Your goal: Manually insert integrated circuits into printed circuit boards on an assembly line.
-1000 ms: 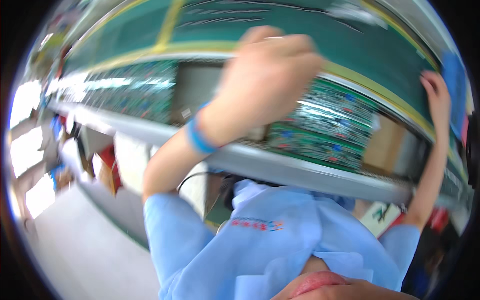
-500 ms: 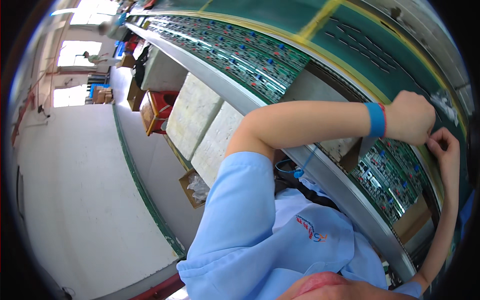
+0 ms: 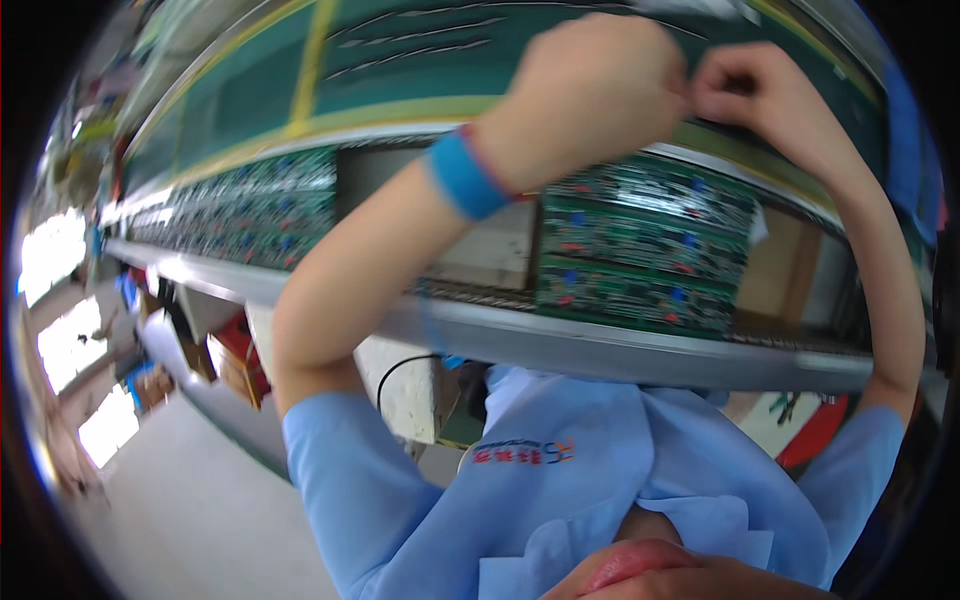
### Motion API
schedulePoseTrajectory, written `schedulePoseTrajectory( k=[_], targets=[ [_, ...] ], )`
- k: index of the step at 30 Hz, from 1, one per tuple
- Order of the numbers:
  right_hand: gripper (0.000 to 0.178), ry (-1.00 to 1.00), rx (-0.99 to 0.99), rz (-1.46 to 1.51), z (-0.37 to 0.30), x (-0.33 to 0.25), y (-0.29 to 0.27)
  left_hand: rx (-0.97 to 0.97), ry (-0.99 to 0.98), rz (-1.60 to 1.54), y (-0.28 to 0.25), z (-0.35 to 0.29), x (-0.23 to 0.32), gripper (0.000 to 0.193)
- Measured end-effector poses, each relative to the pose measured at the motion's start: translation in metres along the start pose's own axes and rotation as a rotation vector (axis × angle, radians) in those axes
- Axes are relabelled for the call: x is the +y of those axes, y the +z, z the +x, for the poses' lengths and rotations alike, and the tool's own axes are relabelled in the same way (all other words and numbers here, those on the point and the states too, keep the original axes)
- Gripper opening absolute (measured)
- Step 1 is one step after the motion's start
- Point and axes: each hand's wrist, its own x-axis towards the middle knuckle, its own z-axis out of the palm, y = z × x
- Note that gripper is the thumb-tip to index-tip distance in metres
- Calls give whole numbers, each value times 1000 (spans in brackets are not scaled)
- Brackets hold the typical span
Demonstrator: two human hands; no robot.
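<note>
Over the green bench mat [image 3: 400, 90], my two hands come close together at the fingertips. My left hand [image 3: 600, 85], with a blue band on its wrist, is closed in a fist and somewhat blurred. My right hand [image 3: 755, 85] has thumb and fingers pinched together beside it. Whatever lies between the fingers is hidden or too small to make out. Below the hands, a block of green circuit boards [image 3: 640, 250] with blue and red parts sits in the bench rail. Several thin dark strips [image 3: 415, 47] lie in rows on the mat, left of my left hand.
More circuit boards [image 3: 240, 215] run along the rail to the left. Yellow tape [image 3: 308, 75] crosses the mat. A silver rail edge [image 3: 600, 345] stands between my body and the boards. Clear plastic [image 3: 700, 8] lies at the far edge. A red stool [image 3: 240, 355] is at lower left.
The view has turned, so the bench now runs across the picture. Both hands appear further left and higher, still close together and closed.
</note>
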Motion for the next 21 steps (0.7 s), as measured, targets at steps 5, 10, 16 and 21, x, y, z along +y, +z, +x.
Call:
schedulePoseTrajectory(
  k=[5, 10, 16, 21],
  targets=[
    [11, 217, -32, 74, -6, -7, -4, -349, -205, -142, -21, 19, 30, 20],
    [19, 311, -52, 109, -3, -21, -6, -395, -295, -80, -25, 26, 39, 19],
    [16, 388, -92, 48, 7, -25, -4, -432, -301, 94, -24, 36, 46, 19],
    [17, 355, -33, -11, -6, -47, -8, -380, -385, 93, -17, 32, 55, 15]
  ],
)
